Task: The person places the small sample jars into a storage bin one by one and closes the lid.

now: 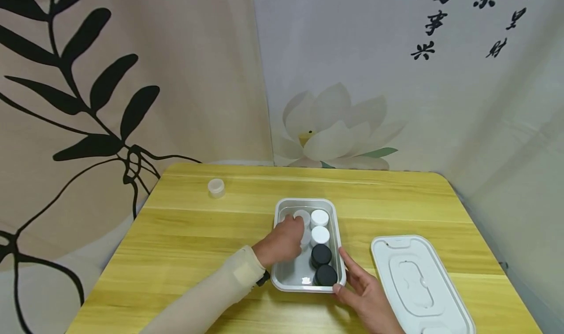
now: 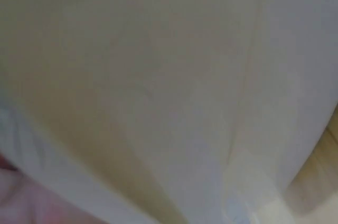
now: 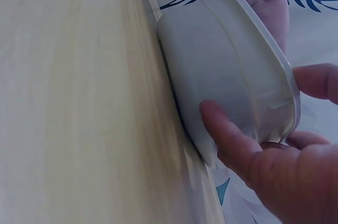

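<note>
A white rectangular plastic box (image 1: pixel 280 288) stands on the wooden table, lidless. In it are two white-capped jars (image 1: pixel 319 235), two black-capped jars (image 1: pixel 326 275) and translucent-capped jars (image 1: pixel 302 217). My left hand (image 1: pixel 282 241) reaches over the box's left wall, fingers curled at the translucent jars; it covers part of them, and I cannot tell how firmly it grips. My right hand (image 1: pixel 363 292) holds the box's near right corner, thumb at the rim. In the right wrist view, fingers (image 3: pixel 232 139) lie against its outer wall. Pale sleeve cloth (image 2: pixel 148 86) fills most of the left wrist view.
The white box lid (image 1: pixel 418 280) lies on the table (image 1: pixel 189 255) to the right of my right hand. One small translucent jar (image 1: pixel 216 188) stands by itself near the back left edge. Printed curtains (image 1: pixel 343 55) hang behind the table.
</note>
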The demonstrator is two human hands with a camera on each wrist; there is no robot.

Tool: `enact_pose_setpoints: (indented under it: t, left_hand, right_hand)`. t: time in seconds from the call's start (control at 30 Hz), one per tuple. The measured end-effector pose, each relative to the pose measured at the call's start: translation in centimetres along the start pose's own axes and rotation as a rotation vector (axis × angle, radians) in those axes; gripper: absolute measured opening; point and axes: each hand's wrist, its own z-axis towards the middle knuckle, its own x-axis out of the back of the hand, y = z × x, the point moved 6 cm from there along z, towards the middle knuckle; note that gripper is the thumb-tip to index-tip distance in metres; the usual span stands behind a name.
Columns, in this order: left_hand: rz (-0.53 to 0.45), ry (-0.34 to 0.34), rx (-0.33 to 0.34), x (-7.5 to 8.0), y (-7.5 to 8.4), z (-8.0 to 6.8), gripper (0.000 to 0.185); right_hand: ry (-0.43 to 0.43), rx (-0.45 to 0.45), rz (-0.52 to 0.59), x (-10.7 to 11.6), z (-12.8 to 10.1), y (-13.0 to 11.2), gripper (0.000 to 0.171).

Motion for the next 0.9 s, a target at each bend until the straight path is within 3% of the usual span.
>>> enact_pose_setpoints:
  t: [0.13,0.47,0.63,0.77,0.9]
  left_hand:
    - [0.034,-0.013,0.021,-0.1,0.2,-0.1,0.037]
    - [0.071,0.03,-0.022,0.0,0.6,-0.6,0.03]
    - [0.021,0.046,-0.015,-0.2,0.4,-1.1,0.037]
    - [-0.041,0.103,-0.013,0.6,0.0,-1.6,0.042]
    - [-0.219,0.173,-0.044,2.0,-0.9,-1.9,0.048]
  right_hand:
    - [-0.001,-0.011,0.005,-0.1,-0.1,0.0,0.079]
    - [-0.001,-0.022,0.009,-0.2,-0.1,-0.1,0.079]
    - [0.006,-0.041,0.014,-0.2,-0.2,-0.1,0.08]
    - [0.007,-0.049,0.022,-0.2,-0.2,0.0,0.08]
    - [0.015,-0.056,0.03,-0.2,-0.1,0.1,0.081]
